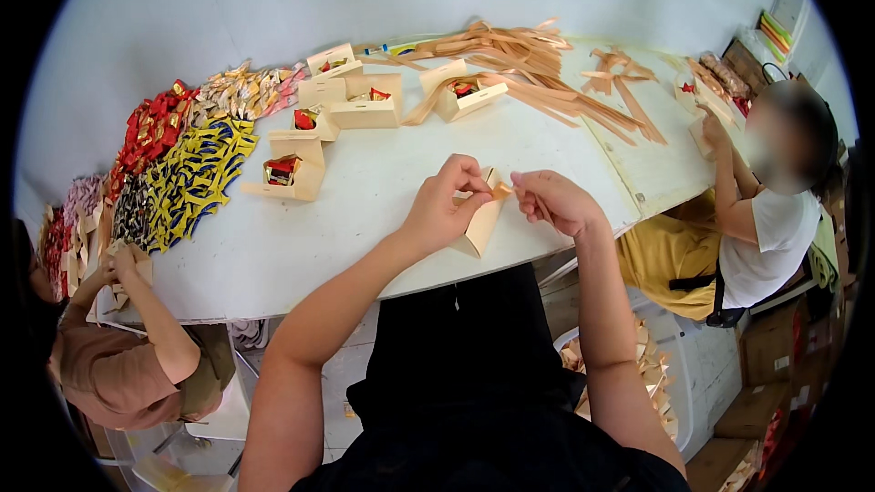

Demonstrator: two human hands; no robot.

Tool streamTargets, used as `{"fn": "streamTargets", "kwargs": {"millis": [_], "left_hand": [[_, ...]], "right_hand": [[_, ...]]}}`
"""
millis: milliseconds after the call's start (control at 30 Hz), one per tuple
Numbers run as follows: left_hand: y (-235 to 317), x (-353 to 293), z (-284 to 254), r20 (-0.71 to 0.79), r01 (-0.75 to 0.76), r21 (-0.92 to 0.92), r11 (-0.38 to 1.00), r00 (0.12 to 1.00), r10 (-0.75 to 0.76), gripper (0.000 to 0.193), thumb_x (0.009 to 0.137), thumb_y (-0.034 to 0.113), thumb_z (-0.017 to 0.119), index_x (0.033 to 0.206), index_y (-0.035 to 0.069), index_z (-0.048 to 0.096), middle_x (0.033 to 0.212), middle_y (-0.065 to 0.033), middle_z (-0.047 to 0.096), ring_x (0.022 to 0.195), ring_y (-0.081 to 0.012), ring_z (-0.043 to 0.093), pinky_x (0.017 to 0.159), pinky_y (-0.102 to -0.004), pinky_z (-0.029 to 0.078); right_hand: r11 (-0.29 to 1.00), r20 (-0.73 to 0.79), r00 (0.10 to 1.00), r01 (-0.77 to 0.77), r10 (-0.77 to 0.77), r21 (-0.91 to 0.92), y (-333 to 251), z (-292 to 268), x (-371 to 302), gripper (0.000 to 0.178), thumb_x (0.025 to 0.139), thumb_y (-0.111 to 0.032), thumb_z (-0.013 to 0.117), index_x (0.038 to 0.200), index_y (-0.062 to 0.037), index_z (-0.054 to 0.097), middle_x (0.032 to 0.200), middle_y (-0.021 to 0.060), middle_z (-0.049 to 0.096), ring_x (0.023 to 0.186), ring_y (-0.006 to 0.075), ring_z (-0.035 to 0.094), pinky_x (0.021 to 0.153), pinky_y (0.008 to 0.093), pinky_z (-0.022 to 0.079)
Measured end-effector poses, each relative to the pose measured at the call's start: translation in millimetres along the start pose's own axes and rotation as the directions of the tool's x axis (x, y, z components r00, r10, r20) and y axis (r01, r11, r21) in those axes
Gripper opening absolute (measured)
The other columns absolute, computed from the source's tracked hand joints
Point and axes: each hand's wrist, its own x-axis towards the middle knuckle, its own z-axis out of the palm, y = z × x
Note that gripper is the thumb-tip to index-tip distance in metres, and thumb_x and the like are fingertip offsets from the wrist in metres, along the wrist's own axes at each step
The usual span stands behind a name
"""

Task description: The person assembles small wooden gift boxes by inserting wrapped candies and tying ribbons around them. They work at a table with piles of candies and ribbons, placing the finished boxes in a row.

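My right hand (558, 203) pinches the ribbon (502, 190); the box (479, 231) lies beneath the fingertips of my left hand (444, 204), whose grip I cannot tell remotely.

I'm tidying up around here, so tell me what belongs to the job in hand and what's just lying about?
Part of the job:
cream box by the left hand
tan ribbon between the left and right hand
loose tan ribbons
probably yellow-wrapped sweets

Seemingly just lying about:
brown cartons, lower right
green-and-orange stack, upper right
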Motion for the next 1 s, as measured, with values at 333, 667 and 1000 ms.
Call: {"fn": "streamTargets", "kwargs": {"millis": [333, 667, 1000], "left_hand": [[8, -6, 14, -0.146, -0.043, 0.257, 0.965, 0.986, 0.083, 0.031, 0.092, 0.004, 0.076, 0.115, 0.004, 0.055, 0.094, -0.0114, 0.08, 0.089, -0.0371, 0.073, 0.083, -0.0444, 0.054], [3, -9, 21, -0.21, -0.171, 0.366, 0.915, 0.942, 0.26, 0.024, 0.086, 0.001, 0.08, 0.108, 0.009, 0.084, 0.094, -0.0096, 0.082, 0.082, -0.0289, 0.073, 0.078, -0.0381, 0.057], [-6, -9, 24, -0.277, -0.009, 0.107, 0.994, 0.96, 0.039, 0.029, 0.093, 0.004, 0.079, 0.122, 0.002, 0.079, 0.1, -0.0122, 0.082, 0.09, -0.0196, 0.076, 0.086, -0.0323, 0.06]], "right_hand": [[0.873, -0.191, 0.933, 0.194, -0.305, -0.448, -34, 68, -50, 0.029, 0.104, -0.03, 0.075, 0.099, -0.0016, 0.073, 0.069, 0.0012, 0.071, 0.059, 0.0092, 0.067, 0.053, 0.0232, 0.049], [0.312, -0.186, 0.498, 0.183, -0.847, -0.932, 6, 107, -65, 0.02, 0.098, -0.025, 0.077, 0.095, -0.0059, 0.079, 0.077, 0.0089, 0.076, 0.064, 0.0278, 0.071, 0.064, 0.0385, 0.055], [0.771, -0.339, 0.791, 0.245, -0.51, -0.588, 3, 101, -58, 0.022, 0.101, -0.021, 0.076, 0.096, 0.0005, 0.079, 0.067, 0.005, 0.068, 0.056, 0.0106, 0.057, 0.055, 0.0298, 0.045]]}}
